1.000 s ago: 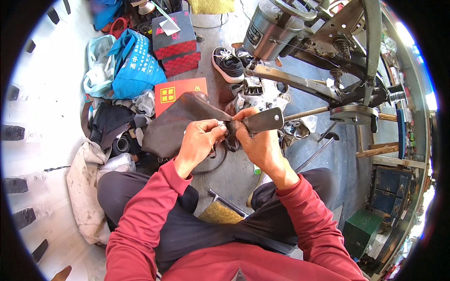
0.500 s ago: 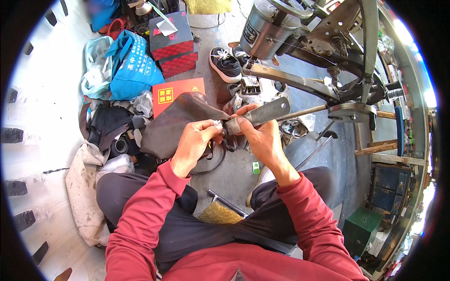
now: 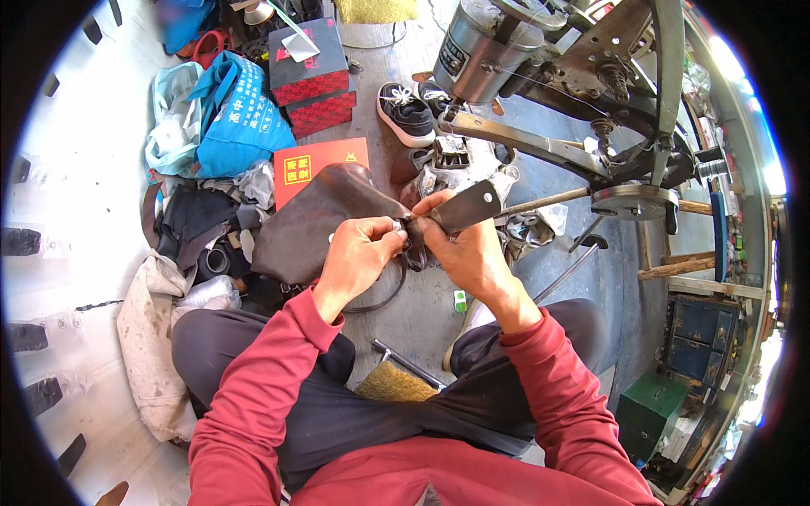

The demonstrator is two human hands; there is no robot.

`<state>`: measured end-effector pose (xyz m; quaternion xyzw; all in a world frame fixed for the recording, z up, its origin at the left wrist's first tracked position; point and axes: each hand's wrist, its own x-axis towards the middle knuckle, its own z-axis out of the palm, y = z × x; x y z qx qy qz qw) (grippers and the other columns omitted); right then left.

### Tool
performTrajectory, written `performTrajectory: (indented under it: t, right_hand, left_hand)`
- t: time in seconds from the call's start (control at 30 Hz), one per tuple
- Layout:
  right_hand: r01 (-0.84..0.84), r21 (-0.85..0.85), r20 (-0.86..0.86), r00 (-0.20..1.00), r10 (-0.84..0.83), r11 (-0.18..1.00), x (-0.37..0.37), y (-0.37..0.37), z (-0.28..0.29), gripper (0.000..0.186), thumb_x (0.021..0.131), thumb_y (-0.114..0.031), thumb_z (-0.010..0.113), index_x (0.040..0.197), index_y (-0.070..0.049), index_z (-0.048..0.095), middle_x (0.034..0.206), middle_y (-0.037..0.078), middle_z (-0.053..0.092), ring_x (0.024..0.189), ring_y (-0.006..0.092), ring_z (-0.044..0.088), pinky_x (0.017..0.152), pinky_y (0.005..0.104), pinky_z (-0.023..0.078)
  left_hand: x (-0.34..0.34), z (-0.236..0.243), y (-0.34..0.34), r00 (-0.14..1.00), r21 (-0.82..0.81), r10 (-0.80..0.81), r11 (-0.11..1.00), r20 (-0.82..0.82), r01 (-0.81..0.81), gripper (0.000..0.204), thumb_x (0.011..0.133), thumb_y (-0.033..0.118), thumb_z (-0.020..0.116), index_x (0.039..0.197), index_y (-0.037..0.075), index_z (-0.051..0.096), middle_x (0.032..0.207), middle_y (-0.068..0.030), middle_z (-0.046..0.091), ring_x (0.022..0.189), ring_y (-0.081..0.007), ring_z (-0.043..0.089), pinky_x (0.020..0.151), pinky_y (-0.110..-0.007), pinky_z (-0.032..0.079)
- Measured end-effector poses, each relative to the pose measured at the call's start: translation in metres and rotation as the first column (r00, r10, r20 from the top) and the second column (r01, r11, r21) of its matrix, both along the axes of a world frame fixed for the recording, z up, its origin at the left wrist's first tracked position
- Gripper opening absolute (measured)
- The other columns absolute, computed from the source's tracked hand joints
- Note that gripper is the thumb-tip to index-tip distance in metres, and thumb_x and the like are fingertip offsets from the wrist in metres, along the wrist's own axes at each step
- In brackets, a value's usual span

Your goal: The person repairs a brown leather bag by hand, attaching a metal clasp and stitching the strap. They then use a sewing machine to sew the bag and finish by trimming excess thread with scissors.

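Note:
A dark brown leather bag (image 3: 312,223) lies ahead of me, its narrow end drawn up between my hands. My left hand (image 3: 359,260) is closed in a pinch at that end, with a small pale or shiny bit at its fingertips. A flat dark metal blade (image 3: 469,208) with a hole near its outer end is gripped in my right hand (image 3: 472,263). Its inner end meets the bag's edge beside my left fingertips; the exact contact is hidden by the fingers. The bag's thin dark strap (image 3: 380,302) loops down below my hands.
An orange-red box (image 3: 337,156) lies behind the bag, with dark shoe boxes (image 3: 310,76) and a blue bag (image 3: 240,122) beyond. Sneakers (image 3: 405,114) stand near a metal hand-crank sewing machine (image 3: 582,93) at the right. Scraps (image 3: 194,223) lie left.
The blade in my right hand has turned and drawn slightly left, its face now darker. My left fingers have shifted a little at the bag's end.

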<state>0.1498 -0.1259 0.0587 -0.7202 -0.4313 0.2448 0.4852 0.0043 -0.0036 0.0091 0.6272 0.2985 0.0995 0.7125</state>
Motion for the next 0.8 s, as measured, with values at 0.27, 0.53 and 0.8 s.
performTrajectory:
  t: [0.27,0.53,0.8]
  right_hand:
    - [-0.010,-0.073,-0.017,1.000,0.009,0.997,0.002,-0.001,0.009,0.011,0.090,-0.003,0.065,0.100,0.002,0.067,0.084,0.017,0.069,0.077,0.0256,0.069,0.072,0.0379,0.054]
    - [0.077,0.010,-0.068,0.995,-0.076,0.997,0.000,0.002,-0.005,0.012,0.090,-0.005,0.066,0.100,0.002,0.068,0.083,0.016,0.069,0.076,0.0243,0.068,0.072,0.0371,0.054]
    - [0.109,-0.014,-0.464,0.880,-0.103,0.994,0.011,-0.006,-0.012,0.017,0.101,-0.013,0.065,0.112,-0.001,0.067,0.100,0.006,0.072,0.088,0.0120,0.068,0.078,0.0290,0.058]
  left_hand:
    - [0.000,-0.004,0.000,0.999,-0.131,0.047,0.990,0.019,-0.044,0.020,0.096,0.012,0.065,0.083,-0.001,0.072,0.069,0.0028,0.063,0.063,-0.0035,0.053,0.059,-0.024,0.040]
    - [-0.001,0.002,0.004,0.996,-0.269,0.086,0.959,-0.028,-0.091,0.019,0.099,0.014,0.062,0.090,0.001,0.073,0.077,-0.0021,0.069,0.068,-0.0077,0.061,0.063,-0.024,0.045]
    - [-0.002,0.007,0.007,0.996,-0.200,0.076,0.976,-0.053,-0.085,0.019,0.100,0.018,0.062,0.094,0.004,0.074,0.080,-0.0018,0.072,0.073,-0.0074,0.065,0.067,-0.023,0.046]
